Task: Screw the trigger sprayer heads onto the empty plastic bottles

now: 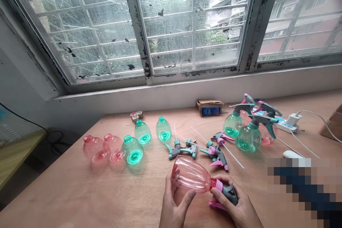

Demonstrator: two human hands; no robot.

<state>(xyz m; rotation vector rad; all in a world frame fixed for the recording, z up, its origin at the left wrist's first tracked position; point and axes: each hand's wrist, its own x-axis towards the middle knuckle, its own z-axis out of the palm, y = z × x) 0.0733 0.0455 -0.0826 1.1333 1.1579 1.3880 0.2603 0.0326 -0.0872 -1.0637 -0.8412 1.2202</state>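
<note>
Above the near part of the table, a clear pink bottle [191,174] lies tilted on its side in the air. My left hand [176,199] is wrapped round its base end. At the neck, my right hand [232,199] grips a grey and pink spray head [229,193], whose pink collar sits against the bottle's mouth; whether it is threaded on I cannot tell. Just beyond my hands lie several loose spray heads [175,149] with thin white dip tubes, in grey with teal or pink parts.
Open-necked bottles stand at the left, pink [92,149] and green [133,151]. Bottles with spray heads, such as a green one [248,139], stand at the right by a power strip [287,125]. A small cardboard box [210,108] sits near the window wall; a white mouse [292,154] lies at right.
</note>
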